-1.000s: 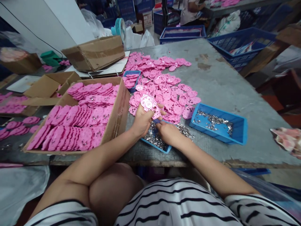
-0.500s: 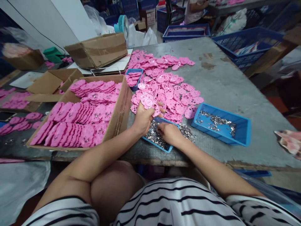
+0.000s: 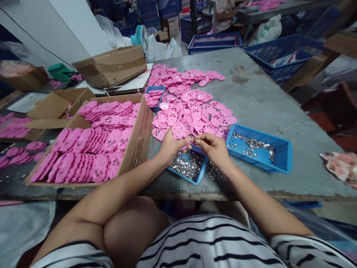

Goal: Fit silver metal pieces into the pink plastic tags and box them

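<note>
My left hand (image 3: pixel 169 146) grips a pink plastic plate (image 3: pixel 179 130) and holds it up over a small blue tray (image 3: pixel 201 169) full of little metal pieces. My right hand (image 3: pixel 212 147) is beside it, fingers pinched together at the plate's right edge on something too small to make out. Behind both hands a heap of loose pink plates (image 3: pixel 192 108) spreads over the grey table (image 3: pixel 264 100). To the left a cardboard box (image 3: pixel 138 137) holds rows of stacked pink plates.
A second blue tray (image 3: pixel 283 152) with metal pieces lies at the right. A small blue tray (image 3: pixel 150 89) of pink parts and a closed carton (image 3: pixel 111 65) sit farther back. Blue crates (image 3: pixel 281 50) and another person stand beyond the table. A patterned cloth (image 3: pixel 338 163) lies at the far right.
My right hand has lifted out of the tray of metal pieces and come up to the pink plate. My left hand has lowered the plate slightly.
</note>
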`<state>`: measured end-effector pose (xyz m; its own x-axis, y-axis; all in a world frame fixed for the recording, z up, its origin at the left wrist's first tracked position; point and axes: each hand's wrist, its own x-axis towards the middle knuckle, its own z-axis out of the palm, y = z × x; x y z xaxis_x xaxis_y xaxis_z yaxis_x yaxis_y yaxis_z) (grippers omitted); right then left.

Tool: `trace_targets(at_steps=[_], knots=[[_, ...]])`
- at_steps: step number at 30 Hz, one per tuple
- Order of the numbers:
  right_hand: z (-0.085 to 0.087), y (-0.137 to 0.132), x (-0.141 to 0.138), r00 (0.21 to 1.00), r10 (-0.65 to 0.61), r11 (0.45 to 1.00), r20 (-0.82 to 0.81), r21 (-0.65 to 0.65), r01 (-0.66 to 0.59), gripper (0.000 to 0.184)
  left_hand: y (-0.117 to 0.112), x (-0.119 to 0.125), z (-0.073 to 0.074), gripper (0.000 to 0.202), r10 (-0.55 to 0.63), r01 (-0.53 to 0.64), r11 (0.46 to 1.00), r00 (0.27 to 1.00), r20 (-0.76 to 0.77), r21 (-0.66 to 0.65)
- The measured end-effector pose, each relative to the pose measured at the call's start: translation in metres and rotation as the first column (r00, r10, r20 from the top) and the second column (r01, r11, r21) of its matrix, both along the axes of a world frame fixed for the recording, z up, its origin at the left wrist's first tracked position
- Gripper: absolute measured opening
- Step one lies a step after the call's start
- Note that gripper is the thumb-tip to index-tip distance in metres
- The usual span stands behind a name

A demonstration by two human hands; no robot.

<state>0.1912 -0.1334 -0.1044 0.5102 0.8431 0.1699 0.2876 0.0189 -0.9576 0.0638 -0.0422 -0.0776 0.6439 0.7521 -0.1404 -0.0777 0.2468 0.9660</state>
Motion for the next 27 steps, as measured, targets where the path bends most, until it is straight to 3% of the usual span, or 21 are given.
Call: trace_targets(at_steps=[4, 8, 11, 15, 19, 22, 27], knots=[[0.009, -0.005, -0.001, 0.908, 0.048, 0.997, 0.416, -0.078, -0.017, 0.017, -0.001, 0.0, 0.0, 0.04, 0.012, -0.012, 1.0, 1.0, -0.006, 0.024], [0.013, -0.006, -0.008, 0.79, 0.133, 0.981, 0.599, -0.193, -0.018, 0.027, -0.002, 0.001, 0.0, 0.042, -0.005, 0.005, 1.0, 1.0, -0.023, -0.011], [0.01, -0.004, -0.011, 0.814, 0.105, 0.989, 0.572, -0.148, -0.023, 0.028, -0.003, 0.0, 0.001, 0.043, -0.014, 0.014, 0.999, 1.0, -0.006, -0.049], [0.001, 0.002, -0.008, 0.94, 0.05, 0.999, 0.339, -0.013, -0.049, 0.023, -0.005, -0.001, 0.004, 0.046, -0.02, 0.021, 0.998, 1.0, 0.014, -0.065], [-0.005, 0.005, -0.004, 0.987, 0.049, 0.997, 0.152, 0.051, -0.058, 0.022, -0.005, 0.0, 0.005, 0.049, -0.026, 0.027, 0.998, 0.999, 0.031, -0.055], [-0.005, 0.004, -0.005, 0.988, 0.045, 0.997, 0.149, 0.052, -0.053, 0.024, -0.005, 0.0, 0.003, 0.05, -0.009, 0.011, 0.998, 0.999, 0.037, -0.061], [-0.001, 0.002, -0.012, 0.95, 0.03, 0.998, 0.312, 0.043, -0.046, 0.027, -0.004, -0.001, 0.001, 0.048, 0.025, -0.025, 0.999, 1.0, -0.002, -0.045]])
